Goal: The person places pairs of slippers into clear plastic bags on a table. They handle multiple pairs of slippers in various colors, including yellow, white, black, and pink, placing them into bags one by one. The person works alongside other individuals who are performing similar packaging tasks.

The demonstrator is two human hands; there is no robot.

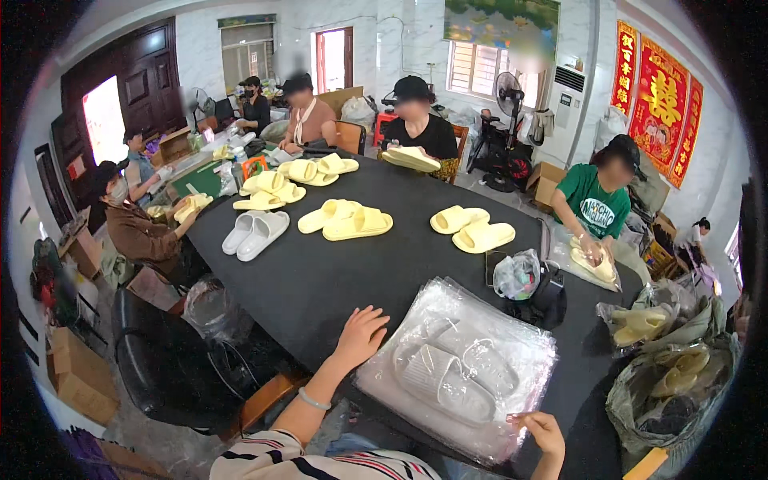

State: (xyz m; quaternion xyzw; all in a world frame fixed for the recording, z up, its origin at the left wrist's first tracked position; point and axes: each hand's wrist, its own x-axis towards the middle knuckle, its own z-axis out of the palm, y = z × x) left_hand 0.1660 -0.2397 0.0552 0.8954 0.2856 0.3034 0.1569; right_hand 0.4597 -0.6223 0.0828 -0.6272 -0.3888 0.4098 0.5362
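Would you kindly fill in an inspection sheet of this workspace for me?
Surface: dark table, with goods spread across it.
Job's things: bagged grey slippers show through clear plastic atop a stack of plastic bags.
Clutter: a loose grey pair, yellow slippers, and a filled clear bag beyond the stack.
Hands: left hand open beside the stack; right hand at its lower right edge, grip uncertain.
Cables: nothing seen on the tabletop.
Surroundings: other people around the table, a black chair, a cardboard box, and a standing fan.
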